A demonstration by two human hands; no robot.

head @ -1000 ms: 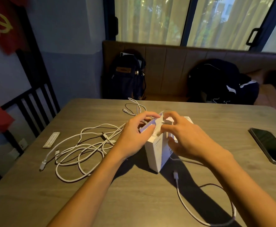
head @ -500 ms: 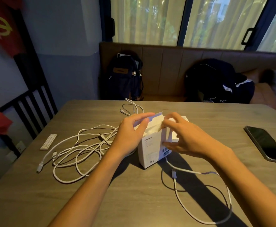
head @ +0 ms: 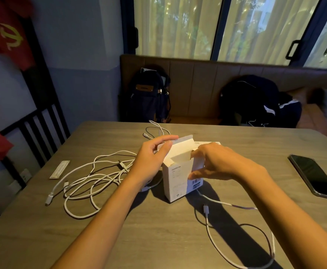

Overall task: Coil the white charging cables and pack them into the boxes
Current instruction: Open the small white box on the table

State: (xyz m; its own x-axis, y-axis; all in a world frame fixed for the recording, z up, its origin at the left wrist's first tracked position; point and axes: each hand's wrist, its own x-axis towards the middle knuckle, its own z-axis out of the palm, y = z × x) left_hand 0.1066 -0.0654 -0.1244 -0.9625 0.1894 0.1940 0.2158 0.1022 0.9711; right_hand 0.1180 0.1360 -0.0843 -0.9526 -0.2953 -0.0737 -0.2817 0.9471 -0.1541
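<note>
The box (head: pixel 178 183) now stands square on its base in the middle of the table (head: pixel 158 239). A second ago you had it tipped, with a near corner turned towards you. Its lid (head: pixel 185 141) stood almost upright then and now leans over the open top, its tuck flap bent down towards the near edge. I take that to mean you are closing this box, not filling it. Whether a cable is already inside I cannot tell, since the lid and your fingers hide the opening.

Your left hand (head: pixel 151 160) is at the top left corner of the box. The forefinger lies along the far edge of the lid and the thumb is under it, a light pinch with the other fingers loosely curled. Your right hand (head: pixel 221 164) clasps the right side of the box, thumb flat on the near face and fingers curled over the top onto the tuck flap.

Most of the job remains. A tangle of cables (head: pixel 92 179) lies uncoiled just left of the box, and a loose cable (head: pixel 209 226) runs from the foot of the box towards you on the right. A second box (head: pixel 209 142) lies flat just behind, and a phone (head: pixel 316 177) sits well off to the right.
</note>
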